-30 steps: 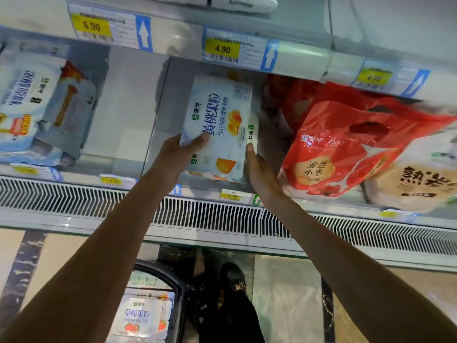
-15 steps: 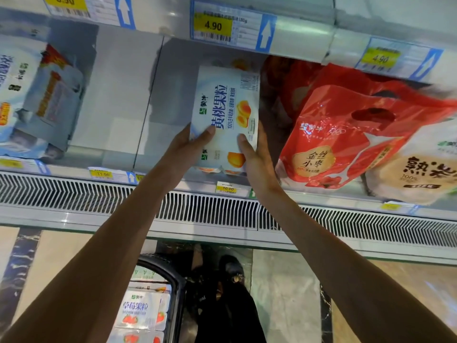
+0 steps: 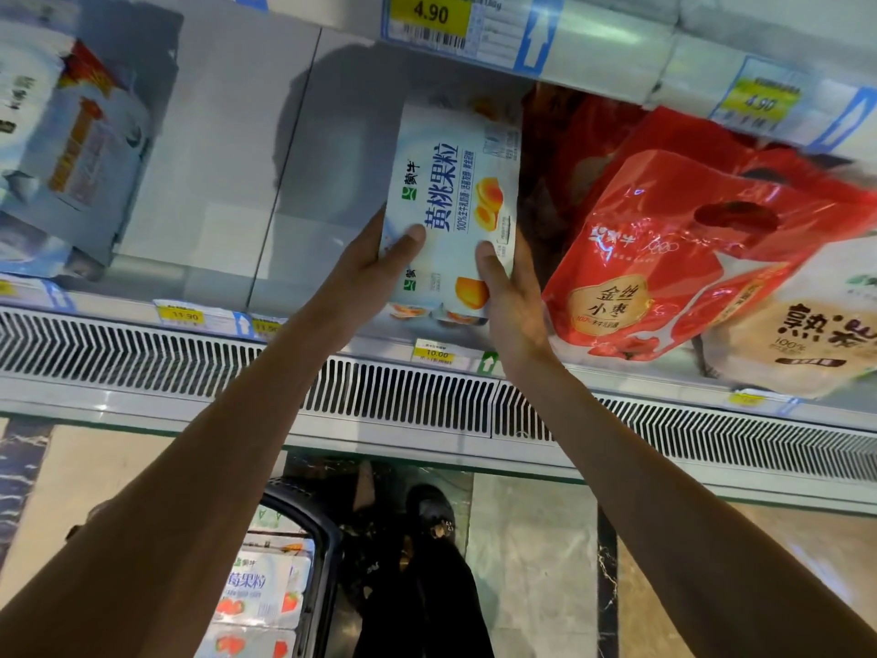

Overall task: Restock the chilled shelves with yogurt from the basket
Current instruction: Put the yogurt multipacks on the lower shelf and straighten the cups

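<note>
Yogurt pack stands upright at frame centre, at the front of the chilled shelf. Left hand and right hand grip its lower sides, thumbs in front, other fingers hidden behind. Basket at bottom edge is cut off.

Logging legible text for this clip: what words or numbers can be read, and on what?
"黄桃果粒": yogurt pack
"金丝小枣": red bag
"4.90": upper shelf tag
"10.00": middle lower tag
"11.90": left lower tag
"莓果粒": basket pack
Fine print, barcodes: too small.
</note>
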